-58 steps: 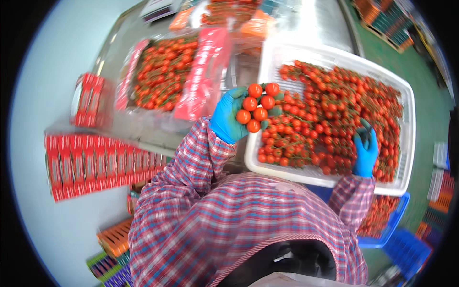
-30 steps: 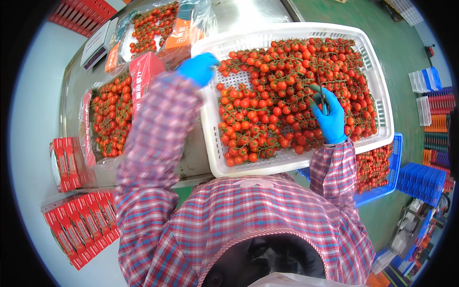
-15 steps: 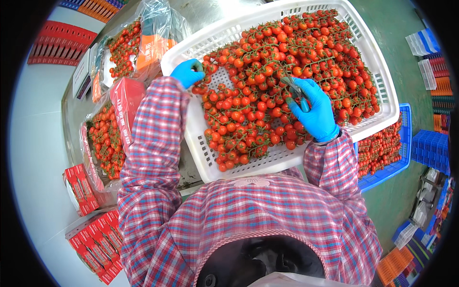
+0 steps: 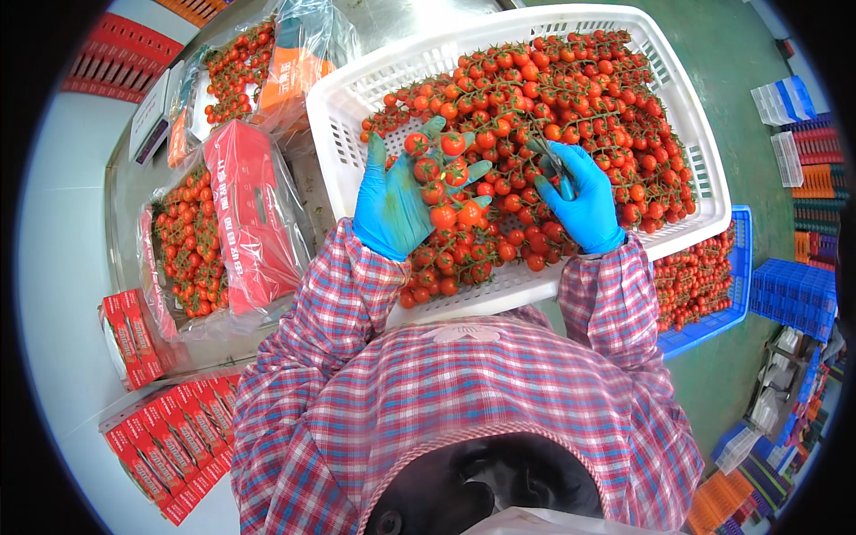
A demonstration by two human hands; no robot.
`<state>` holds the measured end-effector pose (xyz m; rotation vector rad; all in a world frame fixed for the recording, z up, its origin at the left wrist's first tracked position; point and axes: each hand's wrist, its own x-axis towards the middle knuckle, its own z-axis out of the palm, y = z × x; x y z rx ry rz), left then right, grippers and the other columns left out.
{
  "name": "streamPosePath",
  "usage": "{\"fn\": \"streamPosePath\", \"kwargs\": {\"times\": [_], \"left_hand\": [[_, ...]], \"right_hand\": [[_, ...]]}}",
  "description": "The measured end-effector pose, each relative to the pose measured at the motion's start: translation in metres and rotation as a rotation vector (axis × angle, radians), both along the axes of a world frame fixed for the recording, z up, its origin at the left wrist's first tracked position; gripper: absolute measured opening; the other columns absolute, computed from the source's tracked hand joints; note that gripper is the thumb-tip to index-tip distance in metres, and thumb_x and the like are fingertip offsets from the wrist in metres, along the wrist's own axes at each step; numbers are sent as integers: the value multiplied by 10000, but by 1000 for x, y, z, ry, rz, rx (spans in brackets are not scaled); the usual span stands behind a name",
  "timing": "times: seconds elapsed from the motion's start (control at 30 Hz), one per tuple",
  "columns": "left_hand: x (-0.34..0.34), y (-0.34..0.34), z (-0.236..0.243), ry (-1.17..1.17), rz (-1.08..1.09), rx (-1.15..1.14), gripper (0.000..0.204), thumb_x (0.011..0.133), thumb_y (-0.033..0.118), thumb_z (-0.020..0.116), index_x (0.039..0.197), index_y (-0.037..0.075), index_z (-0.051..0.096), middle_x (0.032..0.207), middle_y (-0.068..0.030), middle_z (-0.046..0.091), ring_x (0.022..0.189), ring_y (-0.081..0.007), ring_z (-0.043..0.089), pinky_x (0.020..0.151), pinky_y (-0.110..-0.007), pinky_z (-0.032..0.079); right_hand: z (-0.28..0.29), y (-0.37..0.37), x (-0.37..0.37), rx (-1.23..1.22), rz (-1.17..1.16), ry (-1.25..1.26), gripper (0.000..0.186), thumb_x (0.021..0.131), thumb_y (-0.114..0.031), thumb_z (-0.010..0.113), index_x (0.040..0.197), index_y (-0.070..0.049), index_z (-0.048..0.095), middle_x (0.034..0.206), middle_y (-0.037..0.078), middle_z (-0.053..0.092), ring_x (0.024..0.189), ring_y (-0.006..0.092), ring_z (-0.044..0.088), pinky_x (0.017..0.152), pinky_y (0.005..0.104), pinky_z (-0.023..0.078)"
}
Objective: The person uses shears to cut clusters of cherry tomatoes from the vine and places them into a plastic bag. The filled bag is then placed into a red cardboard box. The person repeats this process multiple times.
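**Gloved hands work a truss of cherry tomatoes over a full white crate**

Your left hand [image 4: 392, 201], in a blue glove, cups a cluster of cherry tomatoes [image 4: 446, 192] on the vine, fingers spread wide and palm up, so the fruit lies loose across the palm rather than clamped. The cluster sits at about 10 o'clock from the crate's centre, just above the heap. Your right hand [image 4: 580, 201], also gloved, is closed around small scissors [image 4: 553, 165] at about 3 o'clock of the cluster, blades pointing toward 11 o'clock into the stems.

The risks, judged from here: with the left fingers this open, a tilt of the wrist could roll loose tomatoes off the palm, and any that miss the white crate [image 4: 687, 116] could drop past its near rim. The scissor tips lie among tightly packed fruit, so a careless snip could nick a tomato skin or the glove fingertip beside it. Tugging the truss could also strip tomatoes from the vine.

Both forearms, in plaid sleeves, reach up from 6 o'clock, elbows out, wrists over the crate's near edge. At 9 o'clock lie bagged tomatoes and a red carton [image 4: 254, 214]; a blue crate [image 4: 713, 312] of more tomatoes sits at 4 o'clock.
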<state>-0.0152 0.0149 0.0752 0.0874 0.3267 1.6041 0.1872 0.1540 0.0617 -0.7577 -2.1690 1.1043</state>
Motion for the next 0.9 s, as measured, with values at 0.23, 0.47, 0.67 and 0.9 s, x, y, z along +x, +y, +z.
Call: {"fn": "streamPosePath", "kwargs": {"times": [0.23,0.47,0.67,0.9], "left_hand": [[2,-5,15,34,29,7,753,885,611,315,1423,95,206,1441,-161,269,1295,-427,282,1042,-605,222],[1,-18,21,156,65,-81,750,883,603,341,1417,88,225,1430,-183,280,1290,-409,303,1050,-546,265],[-1,-28,13,83,103,-38,681,898,483,432,1405,71,243,1371,-184,375,1254,-376,377,1038,-491,316],[-39,-98,36,636,340,-230,454,846,117,557,1273,32,426,1210,-104,509,1021,-274,565,826,-360,492]], "right_hand": [[-3,0,-1,-22,11,11,436,727,-39,684,1144,-53,558,1019,111,568,919,242,596,769,316,488],[1,0,-2,-48,28,16,434,737,-27,672,1154,-61,554,967,87,554,875,205,579,757,304,477],[-3,1,0,-11,47,-5,442,739,0,659,1162,-64,551,970,75,549,885,174,561,770,292,465],[-5,2,3,-145,88,-2,458,785,59,595,1223,-53,524,1198,59,549,911,118,535,825,262,446]]}}
